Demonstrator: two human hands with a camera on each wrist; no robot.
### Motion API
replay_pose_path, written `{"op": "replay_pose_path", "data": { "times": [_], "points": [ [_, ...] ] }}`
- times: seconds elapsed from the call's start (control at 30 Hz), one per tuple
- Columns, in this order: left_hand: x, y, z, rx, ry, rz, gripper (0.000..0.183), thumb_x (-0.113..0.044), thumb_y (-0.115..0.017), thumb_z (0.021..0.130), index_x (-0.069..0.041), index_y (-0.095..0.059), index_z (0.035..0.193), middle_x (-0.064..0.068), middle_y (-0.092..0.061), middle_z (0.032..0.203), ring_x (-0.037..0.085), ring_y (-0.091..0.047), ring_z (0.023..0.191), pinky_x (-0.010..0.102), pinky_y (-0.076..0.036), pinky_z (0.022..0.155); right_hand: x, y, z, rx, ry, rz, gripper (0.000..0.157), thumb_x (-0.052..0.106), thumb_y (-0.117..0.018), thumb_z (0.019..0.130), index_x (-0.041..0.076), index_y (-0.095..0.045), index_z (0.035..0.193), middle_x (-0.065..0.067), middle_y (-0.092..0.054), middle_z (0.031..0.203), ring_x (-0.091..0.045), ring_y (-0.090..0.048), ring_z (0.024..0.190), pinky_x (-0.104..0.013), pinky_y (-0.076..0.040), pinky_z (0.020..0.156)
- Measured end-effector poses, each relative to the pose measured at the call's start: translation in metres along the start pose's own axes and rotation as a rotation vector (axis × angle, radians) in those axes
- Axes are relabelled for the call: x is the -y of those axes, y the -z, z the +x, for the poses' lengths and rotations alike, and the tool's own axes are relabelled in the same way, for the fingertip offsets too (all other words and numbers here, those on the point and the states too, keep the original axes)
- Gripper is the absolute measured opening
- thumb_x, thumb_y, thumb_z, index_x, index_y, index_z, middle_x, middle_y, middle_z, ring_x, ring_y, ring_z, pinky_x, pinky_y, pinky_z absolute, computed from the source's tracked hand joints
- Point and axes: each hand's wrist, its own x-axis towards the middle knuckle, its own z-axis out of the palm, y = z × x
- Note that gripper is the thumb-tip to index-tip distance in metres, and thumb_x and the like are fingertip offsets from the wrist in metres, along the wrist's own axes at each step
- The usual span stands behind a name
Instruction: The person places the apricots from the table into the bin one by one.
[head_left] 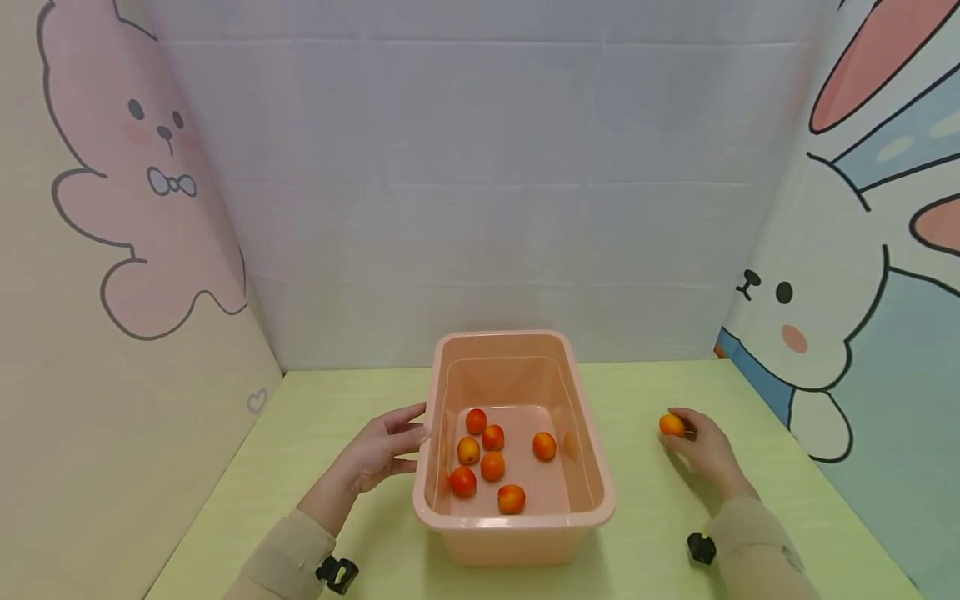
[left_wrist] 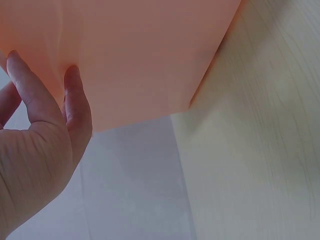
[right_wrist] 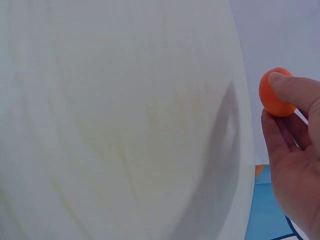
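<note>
On the right, my right hand (head_left: 703,446) holds a small round orange fruit (head_left: 672,425) above the table, pinched between thumb and fingertips. The right wrist view shows the same fruit (right_wrist: 276,95) with the thumb across its upper side. A pink plastic bin (head_left: 513,523) stands in the middle. Several small fruits like it, red to orange-yellow, lie on its floor, among them a red one (head_left: 462,482) and an orange one (head_left: 544,447). At the bin's left side is my left hand (head_left: 384,446), fingers extended with the tips right at the outer wall (left_wrist: 135,55).
The pale yellow-green table (head_left: 345,533) runs back to a white cloth wall (head_left: 487,167). Side panels carry a pink cartoon animal (head_left: 161,242) on the left and a white rabbit (head_left: 810,317) on the right. A black wrist device (head_left: 701,548) sits by the right sleeve.
</note>
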Motion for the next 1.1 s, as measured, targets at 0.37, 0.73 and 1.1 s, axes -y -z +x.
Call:
{"op": "replay_pose_path", "data": {
  "times": [0.37,0.73,1.1],
  "points": [
    [0.003,0.002,0.003,-0.003,0.013,-0.002,0.068,-0.022,-0.066,0.097,-0.004,-0.033,0.154,0.017,-0.06,0.128,0.03,-0.065,0.109,0.045,-0.057,0.084,0.035,0.016,0.025,-0.022,0.107,-0.018,0.048,-0.002,-0.066,0.092,-0.013,-0.047,0.135,-0.036,-0.049,0.128,-0.049,-0.055,0.109,-0.059,-0.045,0.098],
    [0.001,0.002,0.002,0.014,0.003,-0.002,0.067,-0.021,-0.064,0.098,-0.001,-0.031,0.154,0.017,-0.06,0.128,0.029,-0.065,0.108,0.044,-0.057,0.084,0.093,0.036,0.049,-0.04,0.29,-0.052,0.048,-0.002,-0.068,0.092,-0.011,-0.049,0.135,-0.032,-0.05,0.129,-0.047,-0.056,0.111,-0.056,-0.047,0.096],
    [0.001,0.002,0.002,0.003,0.017,-0.002,0.067,-0.021,-0.065,0.098,-0.003,-0.032,0.154,0.017,-0.06,0.128,0.031,-0.065,0.11,0.046,-0.057,0.084,0.161,0.056,0.073,-0.043,0.365,0.014,0.048,0.003,-0.066,0.095,-0.008,-0.049,0.138,-0.028,-0.05,0.133,-0.044,-0.055,0.116,-0.053,-0.045,0.1]
  ]
}}
